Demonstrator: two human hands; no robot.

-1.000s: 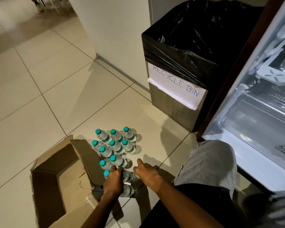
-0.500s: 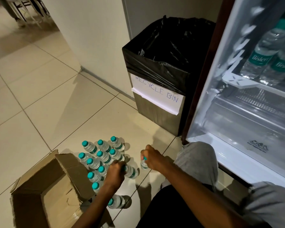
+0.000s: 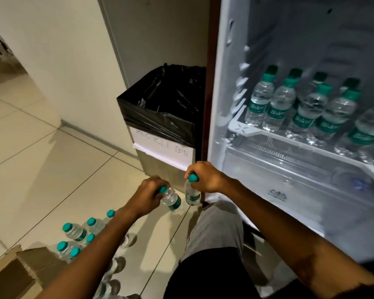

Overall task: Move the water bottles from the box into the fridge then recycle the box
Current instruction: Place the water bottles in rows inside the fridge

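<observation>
My left hand [image 3: 148,195] grips a small clear water bottle [image 3: 171,199] by its teal cap, held tilted in the air. My right hand [image 3: 205,176] holds a second bottle [image 3: 192,195] by the neck, hanging upright just left of the open fridge [image 3: 289,169]. Several more teal-capped bottles [image 3: 78,231] stand on the floor at lower left, partly hidden by my left forearm. Beside them the cardboard box [image 3: 15,275] lies open at the bottom left corner. On the fridge shelf [image 3: 300,139] stand several bottles [image 3: 279,104] in rows.
A bin [image 3: 164,130] lined with a black bag and labelled RECYCLE BIN stands against the wall, just left of the fridge. My bent knee [image 3: 216,229] sits in front of the fridge's lower edge. Pale tiled floor [image 3: 52,158] spreads to the left.
Both hands have risen from the cluster on the floor, each with a bottle, and moved toward the fridge. The view has tilted up to the fridge shelf.
</observation>
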